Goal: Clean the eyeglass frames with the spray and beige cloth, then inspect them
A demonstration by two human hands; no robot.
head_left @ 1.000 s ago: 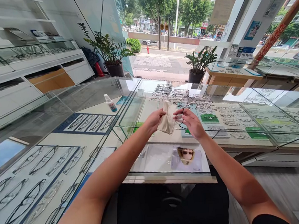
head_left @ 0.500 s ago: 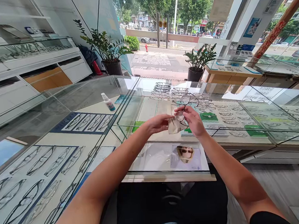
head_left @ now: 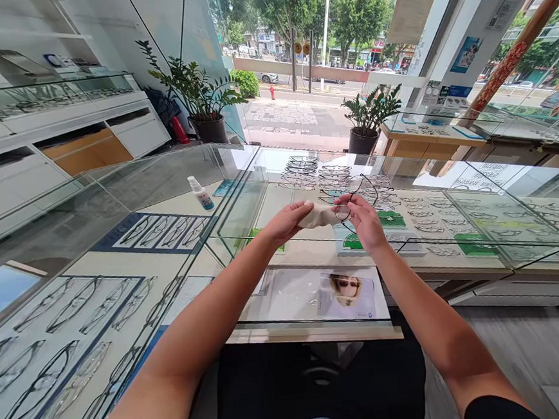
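My left hand (head_left: 288, 223) is closed on one end of a beige cloth (head_left: 318, 215), left of the eyeglasses. The cloth stretches across to a lens by my right fingers. My right hand (head_left: 365, 221) pinches thin dark-framed eyeglasses (head_left: 369, 189) near the lenses, with the temples pointing up and to the right. Both hands are raised over the glass counter (head_left: 243, 238). Under them on the counter is a card with a picture of a face in sunglasses (head_left: 348, 291).
A spray bottle (head_left: 201, 193) stands left of my hands. Rows of eyeglasses (head_left: 425, 217) lie in the glass case at right, and trays of frames (head_left: 67, 336) at left. Potted plants (head_left: 206, 105) stand beyond the counter.
My left hand has moved slightly up and right with the cloth, which is now bunched and drawn sideways instead of hanging down. The eyeglasses have tilted, their temples swinging to the right.
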